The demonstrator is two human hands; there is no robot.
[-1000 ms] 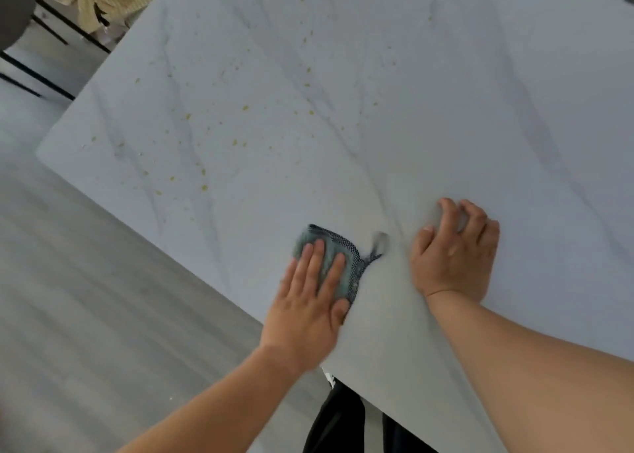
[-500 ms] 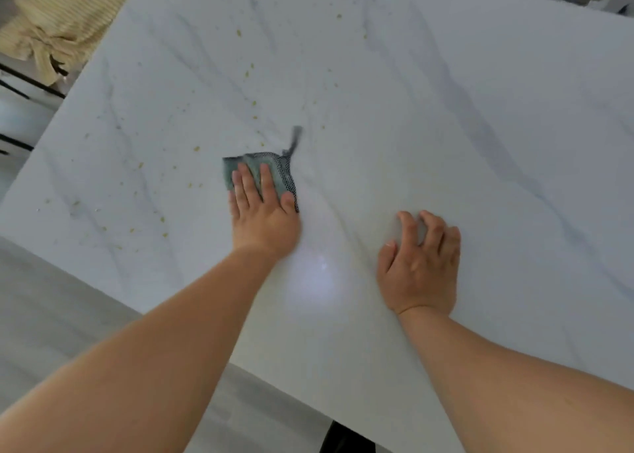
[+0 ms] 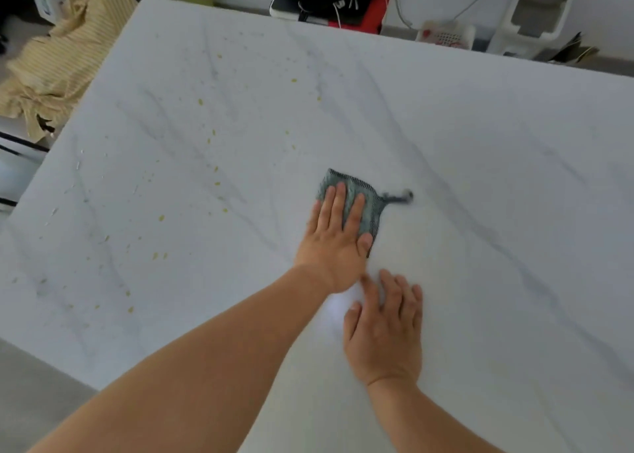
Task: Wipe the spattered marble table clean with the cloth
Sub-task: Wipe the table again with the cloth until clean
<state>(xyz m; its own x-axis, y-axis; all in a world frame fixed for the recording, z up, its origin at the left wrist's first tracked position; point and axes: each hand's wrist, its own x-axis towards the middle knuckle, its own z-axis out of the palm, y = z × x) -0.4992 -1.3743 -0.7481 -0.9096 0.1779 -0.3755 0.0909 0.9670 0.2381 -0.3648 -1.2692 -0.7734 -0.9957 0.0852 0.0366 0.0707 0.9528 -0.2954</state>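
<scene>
A white marble table (image 3: 480, 150) with grey veins fills the view. Yellow spatter (image 3: 200, 101) dots its left and far-middle parts. Near the table's middle lies a folded grey-green cloth (image 3: 368, 195) with a dark loop trailing off its right corner. My left hand (image 3: 338, 243) presses flat on the cloth with straight fingers, covering its near half. Just behind it, nearer to me, my right hand (image 3: 386, 329) rests palm down on the bare marble, fingers spread and slightly blurred.
A yellow striped fabric (image 3: 58, 64) is heaped beside the table's left far corner. Bags, cables and a red item (image 3: 343, 2) stand beyond the far edge. The grey floor (image 3: 31, 394) shows past the near-left edge.
My left hand has slid the cloth to the right and farther onto the table. My right hand has flattened from curled fingers to spread ones. The view has tilted up toward the far edge.
</scene>
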